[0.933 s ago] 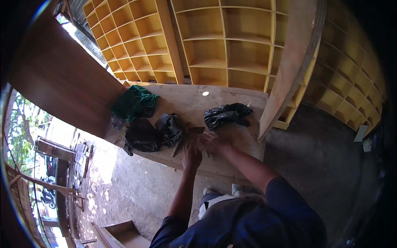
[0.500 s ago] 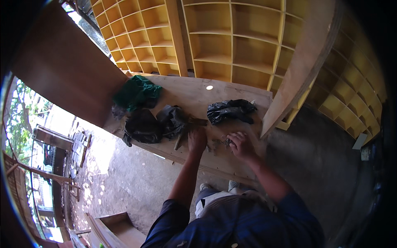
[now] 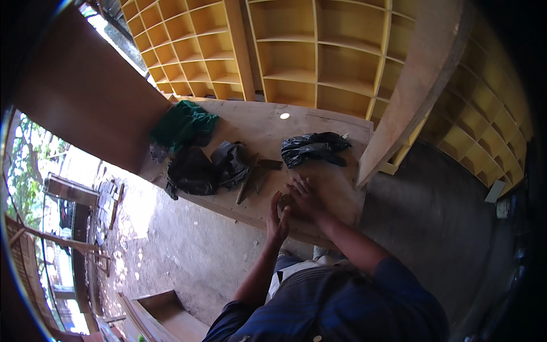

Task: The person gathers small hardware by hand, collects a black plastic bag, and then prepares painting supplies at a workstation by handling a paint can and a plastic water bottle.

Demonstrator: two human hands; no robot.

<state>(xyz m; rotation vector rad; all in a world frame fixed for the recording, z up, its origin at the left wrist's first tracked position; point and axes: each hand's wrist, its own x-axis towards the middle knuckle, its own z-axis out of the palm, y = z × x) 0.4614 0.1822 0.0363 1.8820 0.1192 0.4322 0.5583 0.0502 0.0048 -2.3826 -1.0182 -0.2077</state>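
Observation:
Both my hands are over the near part of the plywood table (image 3: 259,122). My left hand (image 3: 277,221) is cupped on edge, thumb apart from the fingers. Beside it my right hand (image 3: 305,196) lies palm down with its fingers stretched out. Between them shows a small brownish patch (image 3: 286,202), too dim to make out. Left of my hands lie a thin wooden stick (image 3: 243,190) and a short dark strip (image 3: 269,164). A crumpled black plastic bag (image 3: 315,149) rests beyond my right hand.
Two black bundles (image 3: 192,172) (image 3: 231,163) and a green cloth (image 3: 185,122) lie at the table's left. A brown board (image 3: 91,85) rises there; an upright wooden panel (image 3: 413,94) stands right. Yellow compartment shelves (image 3: 347,68) stand behind. Below left is a wooden box (image 3: 168,313).
My left hand has moved nearer to me and turned on edge, away from the dark strip. My right hand has moved left and flattened, so the two hands are now close together.

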